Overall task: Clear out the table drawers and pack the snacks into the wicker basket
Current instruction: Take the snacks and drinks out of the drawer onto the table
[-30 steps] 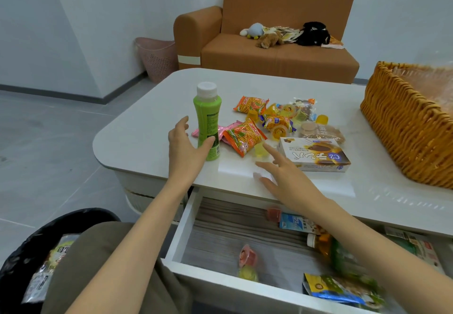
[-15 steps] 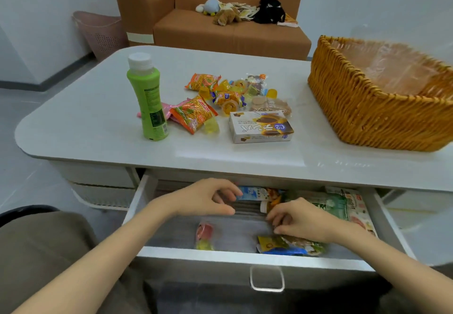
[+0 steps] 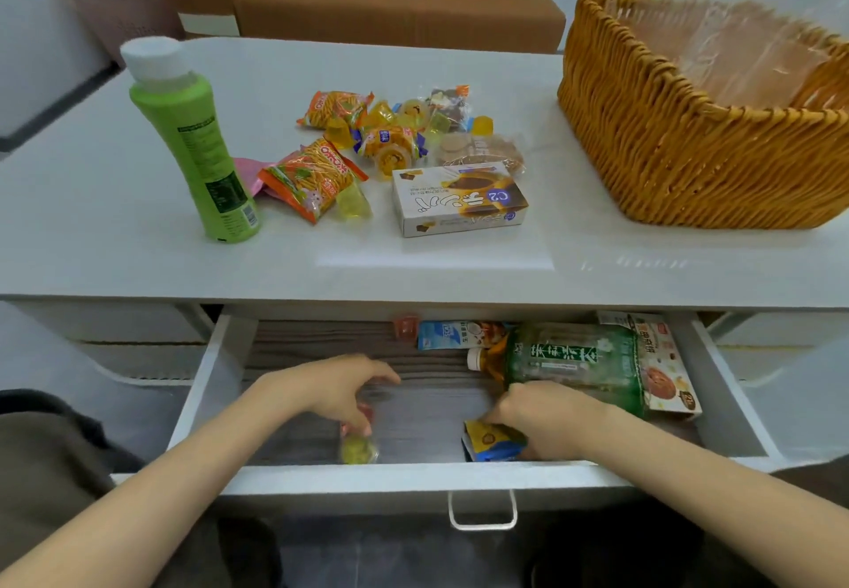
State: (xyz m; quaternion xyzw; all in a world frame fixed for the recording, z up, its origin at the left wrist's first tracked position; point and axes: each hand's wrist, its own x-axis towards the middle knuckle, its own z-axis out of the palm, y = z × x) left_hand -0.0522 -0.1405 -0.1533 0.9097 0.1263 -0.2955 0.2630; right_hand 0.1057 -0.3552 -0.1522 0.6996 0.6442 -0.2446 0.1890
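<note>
Sitting upper right on the worktop, the wicker basket [image 3: 689, 137] is well apart from the open drawer [image 3: 216, 385] below, where the left hand [image 3: 331, 392] pinches a jelly cup [image 3: 358, 449] and the right hand [image 3: 546, 413] a blue packet [image 3: 491, 444], fingertip holds that could slip mid-carry.

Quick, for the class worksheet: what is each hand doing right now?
Left hand: fingers curled, pinching the small jelly pack.
Right hand: fingers curled, gripping the blue and yellow packet.
</note>
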